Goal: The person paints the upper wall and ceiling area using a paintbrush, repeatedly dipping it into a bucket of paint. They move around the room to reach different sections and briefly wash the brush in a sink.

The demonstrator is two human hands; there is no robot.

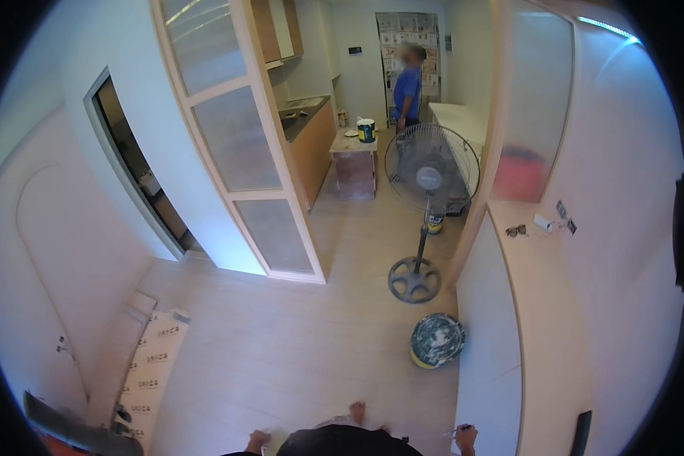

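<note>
Low in the view, my right hand (466,438) grips a small slim tool (451,432), too small to name further. It hangs beside the white front of a long low cabinet (490,336). My left hand (258,440) is at the bottom edge, left of my dark clothing (347,442). Its fingers look curled, and whether they hold anything cannot be made out. A bare foot (357,412) shows on the pale floor. Ahead on the right stands a lidded paint bucket (438,340), its dark lid smeared with white.
A pedestal fan (428,176) stands beyond the bucket, near a wooden post. Further back, a person in a blue shirt (407,88) stands by a paint can (366,130) on a box. A frosted-glass partition (239,142) rises left. Sunglasses (516,231) lie on the cabinet top.
</note>
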